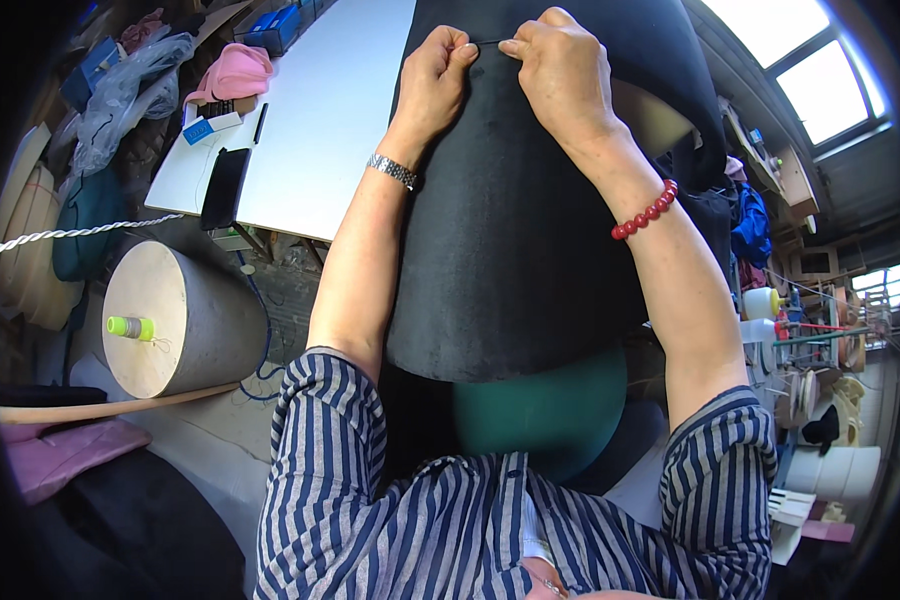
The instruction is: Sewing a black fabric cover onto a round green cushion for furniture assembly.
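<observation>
A large rounded form covered in black fabric (510,240) stretches away in front of me. Above its far part, my left hand (435,85) and my right hand (567,80) face each other with fingers closed in pinches. Between the two pinches runs a short, taut dark thread (489,42); its ends are hidden in the fingers. Whether it is joined to the fabric cannot be made out. Under the near edge of the black cover, a smooth green surface (540,410) shows.
At left stands a white table (320,120) bearing a pink cloth (238,72) and a small blue-and-white box (210,127). A grey cylinder (215,320) carries a yellow-green thread spool (131,327). A twisted white cord (85,232) crosses the left side. Cluttered shelves line the right.
</observation>
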A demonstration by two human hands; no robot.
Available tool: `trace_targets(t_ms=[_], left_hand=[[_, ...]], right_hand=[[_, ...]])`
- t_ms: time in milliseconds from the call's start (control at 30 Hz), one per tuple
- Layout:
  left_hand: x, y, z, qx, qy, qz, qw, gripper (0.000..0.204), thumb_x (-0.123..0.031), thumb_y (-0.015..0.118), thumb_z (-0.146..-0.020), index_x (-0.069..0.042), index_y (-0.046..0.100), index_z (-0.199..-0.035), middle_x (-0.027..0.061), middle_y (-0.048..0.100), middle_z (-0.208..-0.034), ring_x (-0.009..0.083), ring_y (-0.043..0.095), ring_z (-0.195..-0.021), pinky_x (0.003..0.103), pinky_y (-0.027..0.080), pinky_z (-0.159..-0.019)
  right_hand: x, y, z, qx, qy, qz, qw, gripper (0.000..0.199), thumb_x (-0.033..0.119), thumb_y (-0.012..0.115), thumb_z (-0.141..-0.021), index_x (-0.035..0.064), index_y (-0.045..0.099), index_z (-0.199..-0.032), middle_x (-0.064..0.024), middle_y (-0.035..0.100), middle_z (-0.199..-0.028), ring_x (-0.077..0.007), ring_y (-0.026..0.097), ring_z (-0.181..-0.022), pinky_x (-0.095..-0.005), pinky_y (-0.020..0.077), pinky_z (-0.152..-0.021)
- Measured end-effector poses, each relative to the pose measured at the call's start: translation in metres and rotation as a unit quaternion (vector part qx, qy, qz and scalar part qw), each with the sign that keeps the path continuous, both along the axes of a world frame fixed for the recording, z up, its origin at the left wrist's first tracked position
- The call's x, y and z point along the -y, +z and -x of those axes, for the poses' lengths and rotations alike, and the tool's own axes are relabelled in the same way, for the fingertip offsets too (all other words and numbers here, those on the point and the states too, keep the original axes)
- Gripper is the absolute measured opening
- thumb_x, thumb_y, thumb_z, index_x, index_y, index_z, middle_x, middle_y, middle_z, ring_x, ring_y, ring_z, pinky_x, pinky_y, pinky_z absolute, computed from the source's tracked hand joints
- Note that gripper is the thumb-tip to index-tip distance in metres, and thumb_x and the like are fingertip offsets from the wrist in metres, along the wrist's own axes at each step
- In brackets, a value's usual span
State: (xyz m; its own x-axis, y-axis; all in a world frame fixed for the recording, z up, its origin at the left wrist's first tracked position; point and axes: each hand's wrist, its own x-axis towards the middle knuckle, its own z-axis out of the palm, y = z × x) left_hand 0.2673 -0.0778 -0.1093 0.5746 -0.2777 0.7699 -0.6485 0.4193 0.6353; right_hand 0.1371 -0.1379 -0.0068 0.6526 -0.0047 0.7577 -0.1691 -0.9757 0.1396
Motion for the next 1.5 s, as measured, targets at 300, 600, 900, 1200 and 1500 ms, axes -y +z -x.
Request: trace_targets(t_ms=[300, 600, 900, 1200, 1500], left_hand=[[0.01, 0.012, -0.002, 0.031, 0.114, -0.074, 0.99, 0.018, -0.021, 0.059, -0.09, -0.003, 0.056, -0.085, 0.0158, 0.058, -0.062, 0.0314, 0.058, -0.058, 0.037, 0.044, -0.056], [0.001, 0.017, -0.007, -0.007, 0.061, -0.164, 0.984, 0.021, -0.021, 0.072, -0.079, -0.004, 0.061, -0.077, 0.0092, 0.062, -0.061, 0.0183, 0.057, -0.054, 0.03, 0.045, -0.056], [-0.015, 0.031, -0.022, 0.079, -0.014, -0.251, 0.965, 0.027, -0.024, 0.08, -0.07, -0.004, 0.062, -0.073, 0.0059, 0.062, -0.065, 0.014, 0.057, -0.06, 0.025, 0.046, -0.058], [-0.032, 0.046, 0.003, 0.419, 0.233, -0.212, 0.852, 0.002, -0.008, 0.061, -0.079, -0.006, 0.062, -0.079, 0.0128, 0.066, -0.079, 0.0317, 0.063, -0.077, 0.039, 0.049, -0.067], [-0.025, 0.024, 0.056, 0.216, 0.067, -0.173, 0.959, 0.029, -0.031, 0.056, -0.09, -0.005, 0.064, -0.1, 0.0127, 0.063, -0.09, 0.033, 0.056, -0.089, 0.041, 0.046, -0.079]], right_hand=[[0.015, -0.002, -0.013, 0.022, -0.004, -0.048, 0.999, 0.014, 0.009, 0.069, -0.074, -0.0003, 0.064, -0.064, -0.0193, 0.059, -0.071, -0.0365, 0.061, -0.07, -0.0435, 0.0492, -0.066], [-0.001, 0.012, -0.005, -0.107, -0.166, -0.108, 0.974, 0.02, 0.019, 0.074, -0.075, -0.0003, 0.067, -0.073, -0.0177, 0.064, -0.075, -0.0342, 0.065, -0.074, -0.0392, 0.0539, -0.072], [-0.001, 0.012, -0.011, -0.21, -0.249, -0.129, 0.936, 0.027, 0.033, 0.076, -0.075, 0.0085, 0.073, -0.087, -0.014, 0.07, -0.087, -0.0283, 0.068, -0.082, -0.0362, 0.0546, -0.073], [-0.007, 0.01, -0.01, -0.222, -0.263, -0.069, 0.936, 0.02, 0.024, 0.071, -0.08, 0.0077, 0.072, -0.092, -0.0157, 0.069, -0.092, -0.0315, 0.067, -0.091, -0.0394, 0.0546, -0.077], [0.004, 0.016, 0.0, -0.225, -0.275, -0.068, 0.932, 0.02, 0.019, 0.063, -0.083, 0.0035, 0.07, -0.093, -0.0178, 0.068, -0.096, -0.0316, 0.067, -0.092, -0.0385, 0.0537, -0.079]])
